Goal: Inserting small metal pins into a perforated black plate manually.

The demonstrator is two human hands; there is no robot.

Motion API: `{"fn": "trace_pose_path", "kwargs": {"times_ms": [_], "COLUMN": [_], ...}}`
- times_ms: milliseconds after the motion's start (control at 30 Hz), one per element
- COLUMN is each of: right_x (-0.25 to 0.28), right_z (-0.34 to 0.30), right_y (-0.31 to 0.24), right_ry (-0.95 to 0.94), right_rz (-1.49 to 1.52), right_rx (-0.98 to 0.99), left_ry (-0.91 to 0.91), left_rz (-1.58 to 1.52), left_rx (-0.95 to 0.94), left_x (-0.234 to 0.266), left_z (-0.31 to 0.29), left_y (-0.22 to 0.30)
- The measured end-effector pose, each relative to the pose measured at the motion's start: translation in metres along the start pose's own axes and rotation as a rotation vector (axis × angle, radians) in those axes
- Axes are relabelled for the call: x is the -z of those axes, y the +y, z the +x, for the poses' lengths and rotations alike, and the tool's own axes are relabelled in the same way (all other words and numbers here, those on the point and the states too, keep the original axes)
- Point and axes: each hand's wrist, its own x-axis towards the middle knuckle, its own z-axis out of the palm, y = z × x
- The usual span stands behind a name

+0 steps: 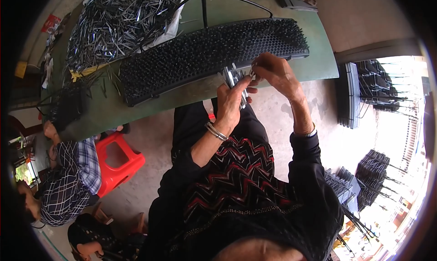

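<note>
A: Quick, what's the L hand (230,97) doing?
B: Closed round a small bundle of thin, shiny strips (233,79), thumb up toward the R hand (277,74). Strips poke out above & below the grip.
A: And the R?
B: Just beside L's thumb tip, fingers bent, tips drawn together. Can't tell if there's a strip btwn them, too small.
A: What's beyond the hands?
B: Long black perforated board (195,56), slightly curved, packed w/ short dark upright bits; honeycomb holes show on its R part. It's on the green table (321,63); hands are by its near edge.
A: Further L?
B: Beyond & L of both hands, big heap of loose dark strips (120,24) on pale sheeting (175,22). Well L of the hands, a co-worker's hand (50,131) at the table edge; red stool (120,170) btwn, nearer the wearer.
A: R side?
B: Well R of the hands, stacked dark panels (348,95).
A: Wrists?
B: Bracelet (217,132) on L, band (311,133) on R.
</note>
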Motion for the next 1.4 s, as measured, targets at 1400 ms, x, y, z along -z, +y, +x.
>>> {"fn": "trace_pose_path", "kwargs": {"times_ms": [1400], "right_x": [0.025], "right_z": [0.059], "right_y": [0.017], "right_ry": [0.218], "right_rz": [-0.536], "right_rx": [0.474], "left_ry": [-0.072], "left_rz": [-0.24], "left_rx": [0.196], "left_x": [0.003], "left_z": [-0.001], "left_y": [-0.007]}}
